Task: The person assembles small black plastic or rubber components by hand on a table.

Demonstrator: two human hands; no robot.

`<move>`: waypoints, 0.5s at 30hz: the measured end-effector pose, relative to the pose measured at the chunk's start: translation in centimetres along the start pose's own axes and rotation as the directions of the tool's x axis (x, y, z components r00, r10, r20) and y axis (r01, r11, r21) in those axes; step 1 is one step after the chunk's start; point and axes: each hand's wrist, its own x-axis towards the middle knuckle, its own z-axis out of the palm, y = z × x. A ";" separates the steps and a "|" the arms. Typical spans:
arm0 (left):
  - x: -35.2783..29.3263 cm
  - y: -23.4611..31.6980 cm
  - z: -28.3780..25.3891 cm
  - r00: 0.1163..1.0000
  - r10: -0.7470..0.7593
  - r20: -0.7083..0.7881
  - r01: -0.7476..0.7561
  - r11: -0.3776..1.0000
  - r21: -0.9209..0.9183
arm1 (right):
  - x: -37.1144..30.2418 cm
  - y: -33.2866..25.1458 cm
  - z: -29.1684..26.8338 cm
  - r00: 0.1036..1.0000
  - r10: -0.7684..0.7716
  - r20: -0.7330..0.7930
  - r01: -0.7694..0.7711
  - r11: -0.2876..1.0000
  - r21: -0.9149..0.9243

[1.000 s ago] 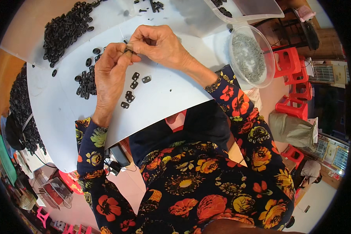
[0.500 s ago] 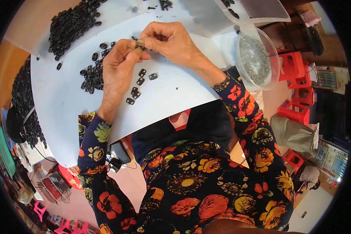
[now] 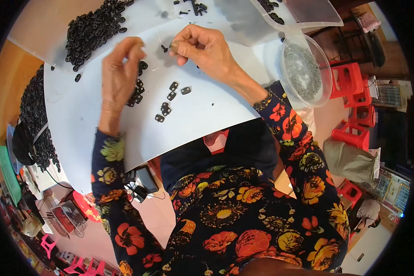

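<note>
My left hand (image 3: 119, 76) is above the table at the left, smeared by motion, so I cannot tell whether its fingers hold anything. Beneath and beside it lie small black plastic pieces with holes (image 3: 138, 92), partly hidden by the hand. My right hand (image 3: 200, 48) is closed in a pinch near the far middle; what sits between thumb and fingers is too small to make out. Close to its fingertips shows a small black peg-shaped part (image 3: 164, 48); I cannot tell whether it is touching them. Nearer me lie several black two-holed pieces (image 3: 171, 95) in a loose row.
A heap of black oval pieces (image 3: 89, 37) fills a translucent bin at the far left. Small black pegs (image 3: 198, 8) lie at the far edge. At the right stands a clear round tub (image 3: 329, 83) of small silvery metal pieces. More black pieces (image 3: 34, 119) are heaped beyond the table's left edge.
My left hand has come away from my right hand and moved left over the loose black pieces. My right hand stays pinched near its former place. The whole view has shifted slightly.
</note>
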 end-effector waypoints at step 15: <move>3.7 -3.6 -3.9 0.881 0.265 0.392 -0.441 0.760 0.477 | 0.3 0.2 -0.2 1.000 0.019 -0.004 -0.020 0.999 -0.044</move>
